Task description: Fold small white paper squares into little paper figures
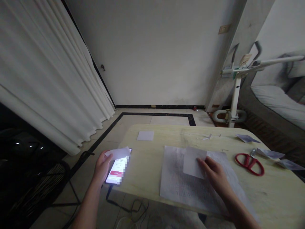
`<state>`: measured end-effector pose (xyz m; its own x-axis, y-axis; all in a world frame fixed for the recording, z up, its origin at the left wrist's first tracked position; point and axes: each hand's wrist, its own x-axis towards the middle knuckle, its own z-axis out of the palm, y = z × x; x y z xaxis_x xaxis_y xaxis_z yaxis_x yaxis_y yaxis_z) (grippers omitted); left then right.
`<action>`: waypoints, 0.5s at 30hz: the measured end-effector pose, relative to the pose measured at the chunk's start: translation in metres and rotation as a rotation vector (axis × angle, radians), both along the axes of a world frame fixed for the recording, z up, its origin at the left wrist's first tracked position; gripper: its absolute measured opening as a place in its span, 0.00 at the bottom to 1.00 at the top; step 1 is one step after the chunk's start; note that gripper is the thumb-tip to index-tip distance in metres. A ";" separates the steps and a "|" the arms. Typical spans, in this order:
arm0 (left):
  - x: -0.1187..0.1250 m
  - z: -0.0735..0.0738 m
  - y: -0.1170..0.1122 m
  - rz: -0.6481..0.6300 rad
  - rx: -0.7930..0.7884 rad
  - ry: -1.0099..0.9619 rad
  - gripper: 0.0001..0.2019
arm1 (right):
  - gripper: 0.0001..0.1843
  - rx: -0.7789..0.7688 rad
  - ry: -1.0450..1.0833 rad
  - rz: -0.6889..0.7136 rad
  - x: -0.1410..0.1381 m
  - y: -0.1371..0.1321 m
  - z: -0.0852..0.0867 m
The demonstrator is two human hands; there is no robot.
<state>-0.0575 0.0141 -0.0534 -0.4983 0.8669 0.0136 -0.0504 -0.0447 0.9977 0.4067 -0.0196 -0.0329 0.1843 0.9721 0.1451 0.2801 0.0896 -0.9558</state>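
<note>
A paper slip [119, 153] is pinched in the left hand [102, 167] over a lit phone [114, 173]; whether the phone is touched cannot be told. A paper square [192, 162] is gripped by the right hand [215, 173] over a larger sheet [175, 187].

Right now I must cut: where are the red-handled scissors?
Head view: the scissors lie on the pale table, at right, between right hand and creased papers.

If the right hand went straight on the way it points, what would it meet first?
The way ahead of the right hand looks free past its paper piece, over the large sheet and tabletop, though height above them is unclear.
</note>
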 end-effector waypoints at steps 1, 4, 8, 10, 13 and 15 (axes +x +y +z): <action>0.000 -0.001 0.000 -0.007 -0.004 -0.004 0.24 | 0.18 -0.028 0.020 0.031 0.000 0.000 0.001; 0.000 -0.003 -0.002 -0.022 -0.008 -0.019 0.23 | 0.18 -0.074 0.067 0.085 0.001 -0.001 0.001; 0.001 -0.003 -0.002 -0.033 0.004 -0.030 0.22 | 0.16 -0.071 0.094 0.078 0.004 0.001 -0.003; 0.002 -0.002 -0.001 -0.037 -0.001 -0.030 0.22 | 0.16 -0.077 0.099 0.086 0.005 0.001 -0.004; 0.001 0.004 0.003 -0.013 -0.006 -0.007 0.22 | 0.17 -0.080 0.098 0.084 0.005 0.001 -0.006; -0.001 0.010 0.006 0.017 0.003 0.024 0.22 | 0.17 -0.075 0.093 0.076 0.005 0.000 -0.006</action>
